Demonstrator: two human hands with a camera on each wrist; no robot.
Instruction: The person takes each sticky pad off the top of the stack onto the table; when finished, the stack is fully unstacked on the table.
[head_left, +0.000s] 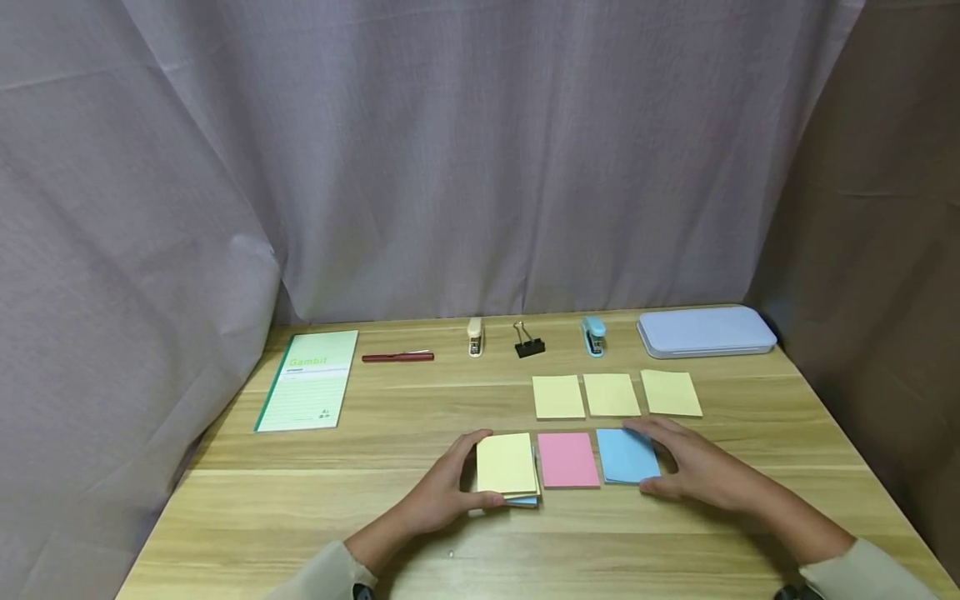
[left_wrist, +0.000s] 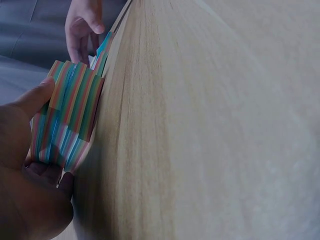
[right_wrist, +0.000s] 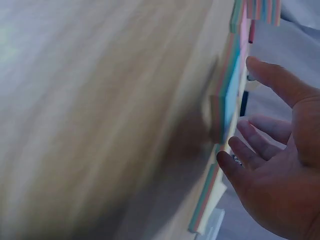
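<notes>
My left hand holds a stack of sticky note pads by its left side, thumb at the near edge and fingers at the far one. Yellow tops that stack, with a blue corner sticking out below. Striped, slightly offset pad edges show in the left wrist view. A pink sticky note pad lies just right of the stack, then a blue sticky note pad. Around the blue pad's right side hovers my right hand, thumb and fingers spread; the right wrist view shows them apart from the pad.
Behind lie three yellow sticky note pads in a row. Along the back are a green notebook, a dark red pen, a cream stapler, a black binder clip, a blue stapler and a pale case.
</notes>
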